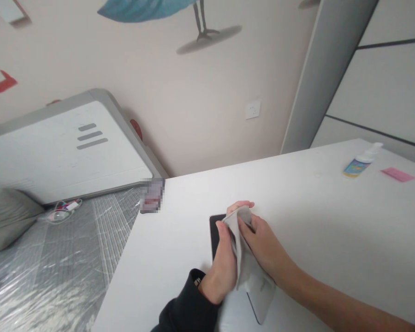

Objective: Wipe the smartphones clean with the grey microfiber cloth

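Two bare hands work at a white desk (335, 230), seen from above. The left hand (221, 265), emerging from a black sleeve (185, 306), closes narrowly around a grey cloth (252, 276), with the thumb pressing on the cloth's near side. The right hand (263, 237), bare along the forearm, closes on the same cloth from the opposite side, its fingers (251, 226) curled over the fabric. The cloth bunches between the two hands, and its lower part hangs toward the person.

A black, flat rectangular device (215, 233) lies on the desk directly beneath the hands, mostly covered by them and the cloth. One corner shows just beyond the left thumb, and a dark edge shows below the right wrist — the rest is hidden.

Well to the right of the right hand, a white-capped bottle (361, 161) with a blue label stands near the desk's far edge, just beside a pink slip (397, 174). Left of the left hand, a pixelated object (152, 196) at the desk corner is too blurred to identify.

Beyond the desk's left edge lie a plastic-covered mattress (58, 258), a grey pillow (7, 219) and a small tangled cable (62, 210) — a white headboard (65, 152) rises behind them. A wall socket (252, 109) sits ahead of the hands.
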The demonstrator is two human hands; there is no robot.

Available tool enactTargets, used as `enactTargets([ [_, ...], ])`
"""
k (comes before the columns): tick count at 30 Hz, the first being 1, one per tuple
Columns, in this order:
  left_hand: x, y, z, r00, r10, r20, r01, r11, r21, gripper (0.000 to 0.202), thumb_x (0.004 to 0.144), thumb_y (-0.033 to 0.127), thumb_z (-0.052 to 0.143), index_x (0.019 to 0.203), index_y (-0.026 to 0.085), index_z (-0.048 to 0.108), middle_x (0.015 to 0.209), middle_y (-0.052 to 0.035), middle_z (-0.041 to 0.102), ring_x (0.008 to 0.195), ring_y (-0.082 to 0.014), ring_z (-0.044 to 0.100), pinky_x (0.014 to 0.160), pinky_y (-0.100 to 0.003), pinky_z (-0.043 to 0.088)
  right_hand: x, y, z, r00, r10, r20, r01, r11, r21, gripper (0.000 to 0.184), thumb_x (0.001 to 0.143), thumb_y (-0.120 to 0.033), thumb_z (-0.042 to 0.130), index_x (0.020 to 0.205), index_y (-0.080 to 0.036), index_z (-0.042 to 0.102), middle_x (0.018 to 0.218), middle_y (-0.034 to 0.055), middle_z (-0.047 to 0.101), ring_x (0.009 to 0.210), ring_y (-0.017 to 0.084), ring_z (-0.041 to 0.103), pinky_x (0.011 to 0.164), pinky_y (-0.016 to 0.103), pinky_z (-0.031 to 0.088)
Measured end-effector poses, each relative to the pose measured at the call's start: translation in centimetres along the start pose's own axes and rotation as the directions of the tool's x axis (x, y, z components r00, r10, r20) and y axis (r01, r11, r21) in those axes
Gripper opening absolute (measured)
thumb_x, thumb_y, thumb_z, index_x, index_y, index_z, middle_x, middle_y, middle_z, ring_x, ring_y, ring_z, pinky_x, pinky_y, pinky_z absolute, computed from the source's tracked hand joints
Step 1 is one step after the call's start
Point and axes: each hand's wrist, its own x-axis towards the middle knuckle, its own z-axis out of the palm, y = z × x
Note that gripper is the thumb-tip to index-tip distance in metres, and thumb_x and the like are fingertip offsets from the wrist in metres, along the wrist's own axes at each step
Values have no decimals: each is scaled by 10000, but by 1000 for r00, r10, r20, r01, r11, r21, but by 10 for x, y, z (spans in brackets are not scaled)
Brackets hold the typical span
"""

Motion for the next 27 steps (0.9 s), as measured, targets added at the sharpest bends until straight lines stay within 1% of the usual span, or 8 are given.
enactTargets([
  [3, -1, 10, 2, 999, -34, -38, 30, 995, -90, 702, 869, 814, 433, 1166, 235, 698, 1234, -65, 683, 1127, -249, 597, 1078, -337, 411, 1, 2, -4, 1000, 2, 31, -2, 1000, 30, 509, 798, -691, 622, 875, -189, 652, 902, 88, 707, 914, 297, 674, 845, 443, 549],
  [7, 1, 17, 3, 994, -92, -62, 76, 971, -227, 647, 893, 768, 465, 1167, 235, 708, 1180, -49, 694, 1050, -216, 628, 948, -293, 490, 2, -1, -8, 948, -103, 302, 71, 991, 115, 520, 697, -522, 792, 1060, -183, 639, 992, 73, 695, 960, 279, 668, 880, 425, 539],
  [9, 2, 12, 3, 996, -58, -68, 39, 967, -252, 636, 881, 768, 492, 1142, 234, 719, 1148, -46, 702, 1035, -211, 633, 940, -283, 492, 1, -5, -6, 952, -98, 288, 72, 992, 99, 475, 681, -486, 795, 1016, -186, 640, 944, 65, 696, 924, 278, 674, 847, 416, 540],
  [12, 2, 2, 4, 999, -14, -35, 5, 963, -271, 659, 836, 794, 536, 1111, 229, 734, 1163, -55, 707, 1058, -235, 632, 996, -313, 474, -1, -8, 1, 994, -48, 102, 46, 999, 23, 348, 753, -513, 721, 904, -210, 641, 889, 61, 704, 882, 278, 675, 821, 413, 530],
  [14, 0, 0, 4, 1000, -6, -2, 5, 969, -246, 663, 851, 789, 516, 1156, 239, 726, 1237, -60, 696, 1151, -256, 609, 1069, -335, 431, -3, -8, 4, 999, -22, 24, 23, 1000, -12, 344, 804, -560, 658, 848, -219, 642, 868, 63, 699, 872, 279, 666, 819, 416, 521],
  [17, -5, 8, 3, 1000, 4, -29, -9, 980, -198, 637, 905, 748, 471, 1210, 244, 712, 1281, -64, 686, 1211, -262, 590, 1109, -345, 399, -3, -5, -1, 994, -47, 100, 46, 999, 14, 410, 831, -622, 603, 859, -215, 647, 891, 71, 688, 898, 283, 651, 835, 421, 515],
  [22, -6, 25, -1, 999, -50, 17, 53, 951, -304, 621, 924, 723, 458, 1182, 227, 728, 1184, -63, 717, 1048, -233, 667, 925, -317, 535, -3, -1, -16, 935, -94, 343, 108, 994, -23, 451, 779, -517, 703, 1073, -186, 619, 1033, 98, 634, 983, 292, 609, 891, 461, 503],
  [27, -4, 25, -4, 996, -84, 29, 89, 914, -395, 595, 924, 697, 496, 1162, 208, 738, 1191, -73, 720, 1026, -223, 683, 884, -310, 565, -5, 3, -18, 916, -92, 390, 124, 990, -59, 530, 775, -472, 714, 1193, -183, 560, 1084, 99, 600, 1036, 297, 576, 944, 487, 479],
])
